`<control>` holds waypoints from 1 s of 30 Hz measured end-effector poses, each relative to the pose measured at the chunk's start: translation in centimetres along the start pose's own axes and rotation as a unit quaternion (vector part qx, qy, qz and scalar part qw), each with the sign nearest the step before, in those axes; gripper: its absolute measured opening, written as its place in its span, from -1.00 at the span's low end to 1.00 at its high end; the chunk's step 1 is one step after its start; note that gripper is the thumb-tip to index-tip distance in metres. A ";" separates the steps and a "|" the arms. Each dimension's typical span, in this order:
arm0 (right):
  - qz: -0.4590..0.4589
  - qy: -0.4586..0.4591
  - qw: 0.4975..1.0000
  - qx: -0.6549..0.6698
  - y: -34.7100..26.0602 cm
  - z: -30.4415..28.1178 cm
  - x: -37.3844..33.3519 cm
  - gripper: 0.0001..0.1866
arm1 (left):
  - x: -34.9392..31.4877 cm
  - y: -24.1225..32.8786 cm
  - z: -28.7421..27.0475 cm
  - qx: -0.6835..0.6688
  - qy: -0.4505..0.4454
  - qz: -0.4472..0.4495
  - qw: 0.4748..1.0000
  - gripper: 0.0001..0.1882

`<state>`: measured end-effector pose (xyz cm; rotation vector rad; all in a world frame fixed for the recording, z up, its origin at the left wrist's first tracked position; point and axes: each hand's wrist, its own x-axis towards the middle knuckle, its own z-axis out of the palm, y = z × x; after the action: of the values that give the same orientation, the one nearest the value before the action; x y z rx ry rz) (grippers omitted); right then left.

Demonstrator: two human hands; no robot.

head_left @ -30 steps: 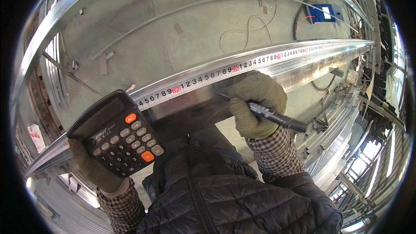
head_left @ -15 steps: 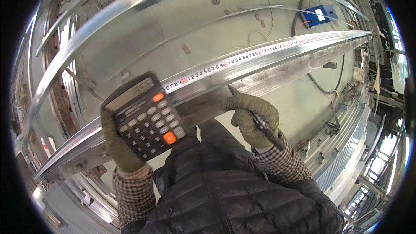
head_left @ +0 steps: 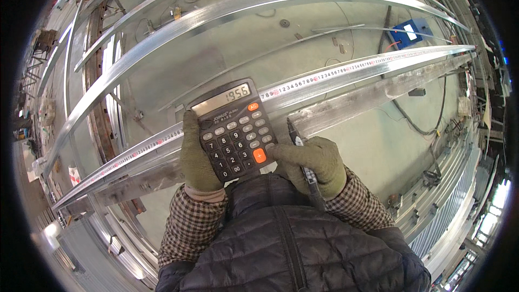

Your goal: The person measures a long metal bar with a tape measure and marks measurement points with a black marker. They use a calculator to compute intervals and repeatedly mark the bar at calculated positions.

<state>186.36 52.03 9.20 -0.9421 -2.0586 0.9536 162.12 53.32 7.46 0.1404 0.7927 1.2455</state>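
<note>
A large black calculator [head_left: 232, 135] with grey keys and two orange ones lies tilted in my left hand [head_left: 198, 157]. That green-gloved hand is closed along its left edge; digits show on the display. My right hand [head_left: 316, 165], gloved too, is closed around a black marker pen [head_left: 307, 170] whose tip points up and away from me. Its forefinger reaches the calculator's right edge, by the big orange key. Beneath and beyond the calculator runs a long shiny metal profile [head_left: 357, 75] with a white measuring tape [head_left: 300, 84] along it. The calculator hides part of both.
A dull steel beam [head_left: 378, 94] runs alongside the profile on my side. Farther off, a long bright metal rail [head_left: 227, 11] crosses the view. A blue box [head_left: 410, 33] with cables sits on the floor at the far right. Stacked metal profiles [head_left: 438, 200] lie at the right.
The calculator has moved right and turned more toward me, its display now legible. My right hand has come left, its forefinger now at the calculator's edge. The view has shifted slightly.
</note>
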 end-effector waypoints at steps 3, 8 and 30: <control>-0.014 0.033 0.999 0.027 1.6 -1.9 -0.3 -0.53 | 0.2 -1.8 2.1 -0.045 0.028 0.023 0.998 -0.26; 0.025 0.102 0.982 0.156 4.5 -3.9 -0.8 -0.73 | 1.3 -3.6 4.3 -0.029 0.052 0.059 0.996 -0.26; 0.019 0.103 0.993 -0.053 15.4 -8.7 0.6 -0.74 | 3.6 -5.4 -1.8 0.076 0.179 0.154 0.969 -0.32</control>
<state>197.93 62.69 1.16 -1.0908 -1.9372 0.7398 165.63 54.03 1.77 0.1696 1.2150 1.5274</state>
